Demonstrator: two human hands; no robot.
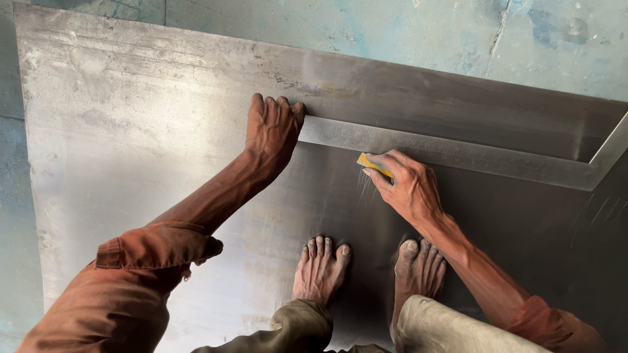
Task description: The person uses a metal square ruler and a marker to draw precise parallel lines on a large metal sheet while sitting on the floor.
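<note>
A large grey metal sheet (pixel 144 131) lies flat on the floor. On it rests a steel L-shaped square (pixel 458 153), its long arm running from the middle to the right, its corner at the right edge. My left hand (pixel 271 131) presses flat on the left end of the square's long arm, fingers together. My right hand (pixel 405 186) grips a small yellow marker piece (pixel 373 165), its tip against the lower edge of the square. Both my bare feet (pixel 320 268) stand on the sheet below my hands.
Blue-grey concrete floor (pixel 425 33) shows beyond the sheet's far edge and along the left side. The sheet's right part is dark and in shadow, with faint scratch lines near the square's corner.
</note>
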